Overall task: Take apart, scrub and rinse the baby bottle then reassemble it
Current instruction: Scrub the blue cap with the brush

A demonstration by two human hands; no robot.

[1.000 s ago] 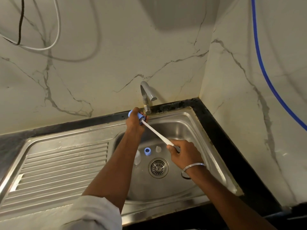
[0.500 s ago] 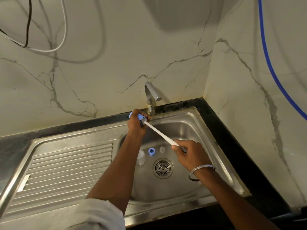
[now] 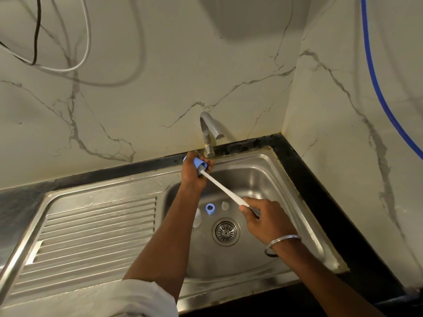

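Single head view looks forward and down from behind the left hand [image 3: 194,176] and right hand [image 3: 267,221], close over the sink [image 3: 263,177]

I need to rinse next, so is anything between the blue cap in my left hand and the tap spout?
Nothing visible stands between the blue cap and the tap spout. Only the brush, gripped by your right hand, sits in the cap's mouth.

I see my left arm stretched forward, bare below a white sleeve [image 3: 137,298], and my left hand [image 3: 194,172] with fingers curled round a blue bottle part [image 3: 199,162]. My right hand [image 3: 267,219] pinches a white brush handle [image 3: 223,186] between thumb and curled fingers, with a metal bangle [image 3: 282,242] at the wrist.
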